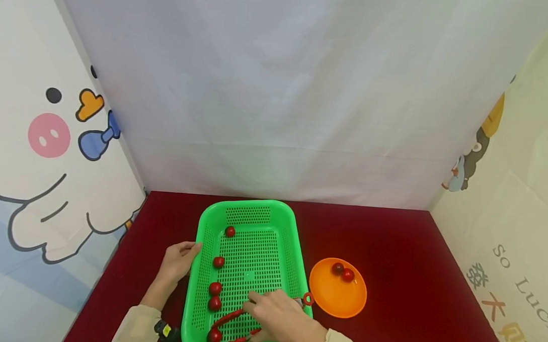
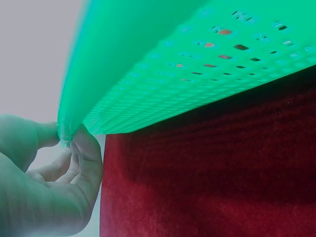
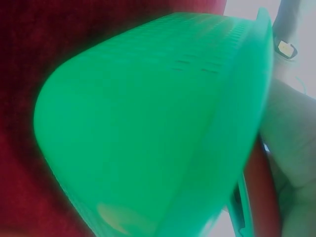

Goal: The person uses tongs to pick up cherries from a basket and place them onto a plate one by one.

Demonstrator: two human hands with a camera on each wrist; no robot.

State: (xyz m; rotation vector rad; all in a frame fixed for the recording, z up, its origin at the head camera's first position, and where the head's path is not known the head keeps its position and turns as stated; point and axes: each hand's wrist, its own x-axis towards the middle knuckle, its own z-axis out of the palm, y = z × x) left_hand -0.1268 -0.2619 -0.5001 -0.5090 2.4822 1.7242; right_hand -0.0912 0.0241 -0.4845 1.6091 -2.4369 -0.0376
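In the head view, a green perforated plastic basket [image 1: 294, 242] lies on the dark red cloth. My left hand [image 1: 177, 261] pinches its left rim between thumb and fingers, which the left wrist view shows close up. My right hand [image 1: 282, 317] grips a pair of red tongs [image 1: 229, 318] inside the basket near its front. The tongs' two red tips spread on either side of a small red round fruit [image 1: 214, 336] in the front left corner. Several more such red fruits [image 1: 215, 288] lie in a rough row along the basket's left side.
An orange plate [image 1: 337, 299] stands just right of the basket, with two red fruits [image 1: 348, 275] near its back edge. Dark red cloth [image 1: 401, 276] covers the table. White curtains [image 1: 294, 116] hang behind, and printed sheets enclose both sides.
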